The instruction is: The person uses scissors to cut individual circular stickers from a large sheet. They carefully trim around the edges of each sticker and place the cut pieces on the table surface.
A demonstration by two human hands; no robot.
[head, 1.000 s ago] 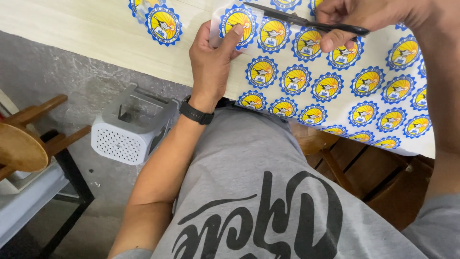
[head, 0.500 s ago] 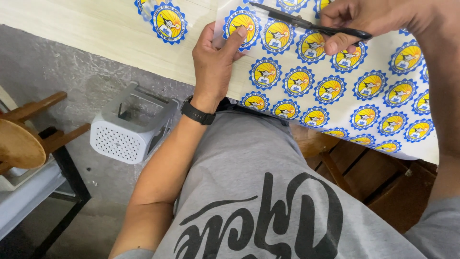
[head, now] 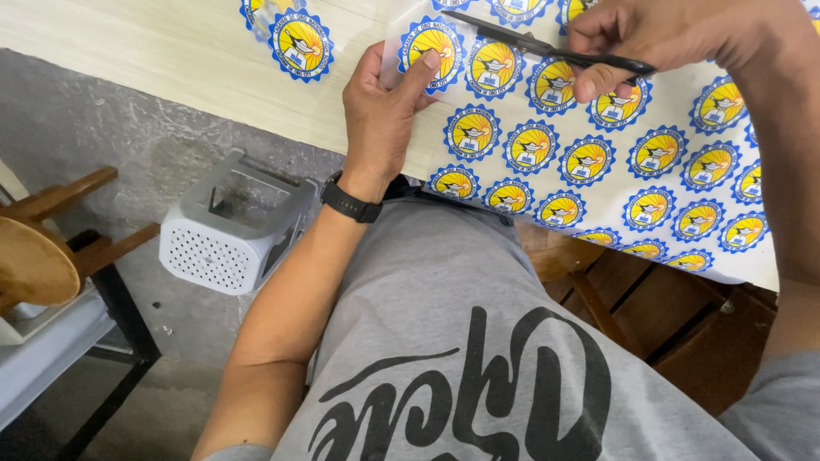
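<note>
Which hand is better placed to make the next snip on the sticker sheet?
Right. The right hand already holds the black scissors, blades lying over the sticker sheet. The left hand only pinches the sheet's left edge, probably steadying it.

L hand (head: 382,119) thumb pinching | R hand (head: 658,38) fingers curled, gripping

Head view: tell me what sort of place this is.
Probably a small home or shop craft workspace: a pale wooden table bears a printed sheet of round blue-and-yellow badges, with a bare concrete floor, a grey perforated bin and a wooden stool below.
</note>
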